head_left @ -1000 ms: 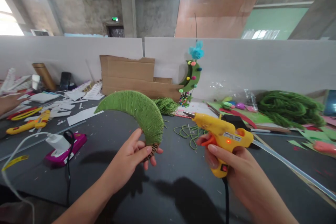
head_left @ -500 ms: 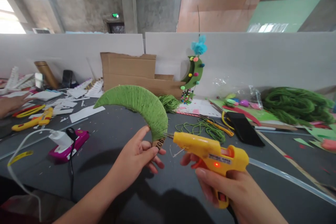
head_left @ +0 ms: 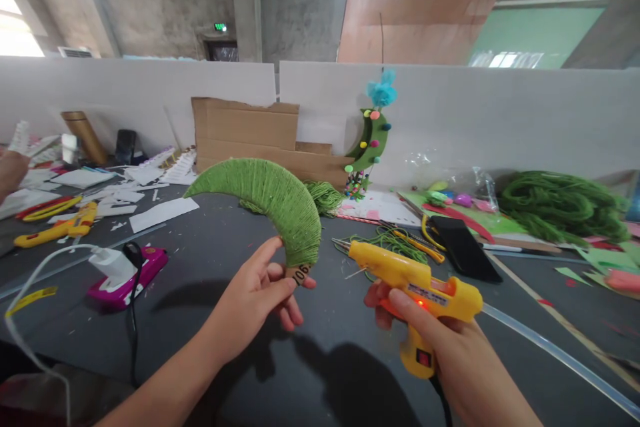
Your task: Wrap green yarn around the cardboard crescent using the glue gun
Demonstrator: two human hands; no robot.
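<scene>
My left hand (head_left: 265,290) pinches the lower end of a crescent (head_left: 270,200) wrapped in green yarn, just where bare cardboard printed "106" shows. The crescent's pointed tip reaches out to the left above the dark table. In my right hand (head_left: 430,333) is a yellow hot glue gun (head_left: 400,267), its red light lit and a clear glue stick (head_left: 555,340) poking from the back. The gun's metal nozzle points left, a short gap away from the crescent. Behind the gun lies a loose tangle of green yarn (head_left: 395,240).
A finished green crescent with pompoms (head_left: 375,140) stands at the back by cardboard (head_left: 245,127). To the right are a black phone (head_left: 463,247) and a green yarn heap (head_left: 560,203). A magenta power strip (head_left: 130,280), another glue gun (head_left: 60,227) and a person's hand (head_left: 11,170) are left.
My right hand has drawn the glue gun to the right, so its nozzle has come away from the crescent's edge. My left hand still holds the crescent in nearly the same spot.
</scene>
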